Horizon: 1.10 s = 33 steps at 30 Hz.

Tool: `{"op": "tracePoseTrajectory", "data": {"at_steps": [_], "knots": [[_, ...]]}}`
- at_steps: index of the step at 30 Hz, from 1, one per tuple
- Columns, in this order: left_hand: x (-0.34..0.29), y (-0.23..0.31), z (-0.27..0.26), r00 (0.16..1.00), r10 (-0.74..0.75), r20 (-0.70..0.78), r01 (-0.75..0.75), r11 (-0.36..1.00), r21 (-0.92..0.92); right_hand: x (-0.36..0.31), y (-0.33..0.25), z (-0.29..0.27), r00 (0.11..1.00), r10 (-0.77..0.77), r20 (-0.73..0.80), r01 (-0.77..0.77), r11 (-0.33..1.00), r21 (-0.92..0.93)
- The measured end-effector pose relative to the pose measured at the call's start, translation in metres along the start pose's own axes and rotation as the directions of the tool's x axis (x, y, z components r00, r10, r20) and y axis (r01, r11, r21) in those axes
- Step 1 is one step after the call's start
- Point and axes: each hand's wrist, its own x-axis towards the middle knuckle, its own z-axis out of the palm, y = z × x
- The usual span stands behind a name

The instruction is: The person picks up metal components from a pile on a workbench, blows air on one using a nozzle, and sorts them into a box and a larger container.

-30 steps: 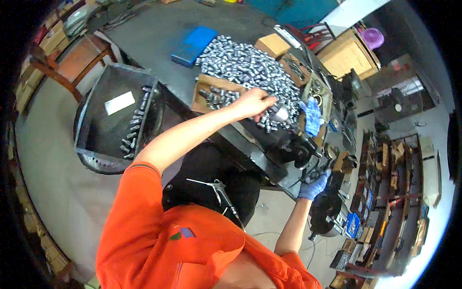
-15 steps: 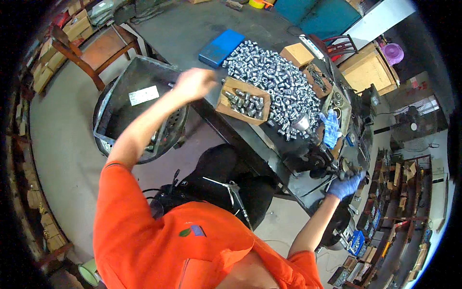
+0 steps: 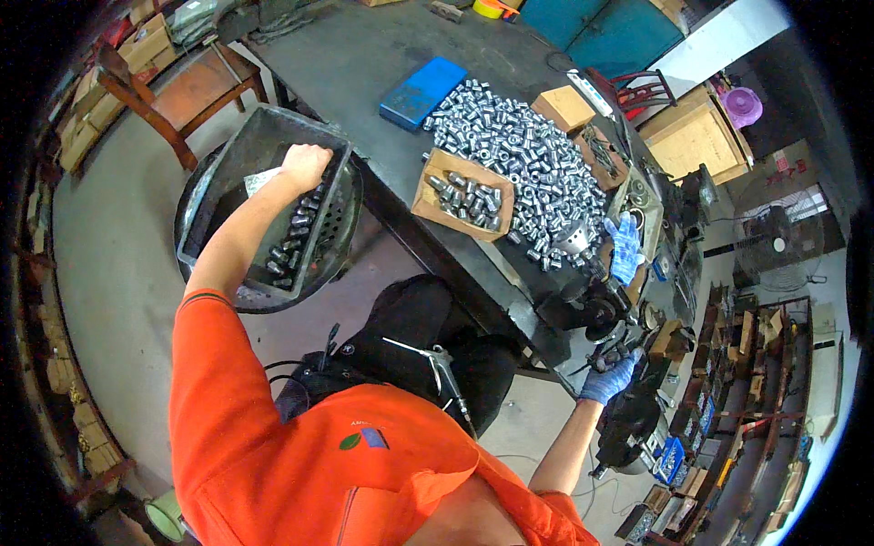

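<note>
My bare left hand [image 3: 308, 166] is closed, its fingers curled down over the inner right side of a dark metal bin [image 3: 205, 218]. What it may hold is hidden. Beneath it, a row of dark metal cylindrical parts [image 3: 296, 238] lies along that side of the bin. My right hand [image 3: 612, 375], in a blue glove with darkened fingers, is bent in at the near side of a black bench machine [image 3: 596, 314]. Its fingers are closed, and I cannot make out what is in them.
A heap of shiny metal fittings [image 3: 519, 146] covers the bench, beside a carton of fittings [image 3: 437, 212] and a blue box [image 3: 423, 91]. A spare blue glove [image 3: 625, 246] lies beyond the machine. An air gun [image 3: 444, 371] rests on my lap. A wooden chair [image 3: 187, 96] stands at left.
My left hand has moved left from the bench edge to over the bin, leaving the row of parts in view. My right hand has shifted left and nearer to me.
</note>
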Motion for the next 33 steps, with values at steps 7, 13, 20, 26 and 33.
{"op": "tracePoseTrajectory", "data": {"at_steps": [7, 13, 20, 26, 33], "knots": [[-0.013, -0.001, -0.021, 0.991, -0.068, 0.118, 0.061, 0.996, 0.065, -0.013, -0.008, 0.009, 0.998, 0.067, 0.011, -0.068, 0.996, 0.058], [0.004, 0.011, -0.028, 0.963, 0.066, 0.261, -0.119, 0.974, 0.192, -0.005, -0.006, 0.000, 0.989, 0.119, 0.091, -0.128, 0.986, 0.105], [-0.019, -0.009, -0.049, 0.996, -0.064, -0.059, 0.061, 0.997, -0.042, -0.009, 0.000, 0.010, 0.993, 0.073, -0.092, -0.069, 0.997, 0.045], [-0.018, 0.085, -0.126, 0.979, 0.202, 0.037, 0.020, 0.087, -0.996, -0.005, 0.000, 0.002, 0.999, 0.019, -0.035, -0.018, 1.000, 0.010], [0.029, 0.249, -0.129, 0.832, 0.524, -0.182, -0.033, -0.281, -0.959, -0.012, -0.007, 0.009, 0.996, 0.067, -0.059, -0.067, 0.998, -0.003]]}}
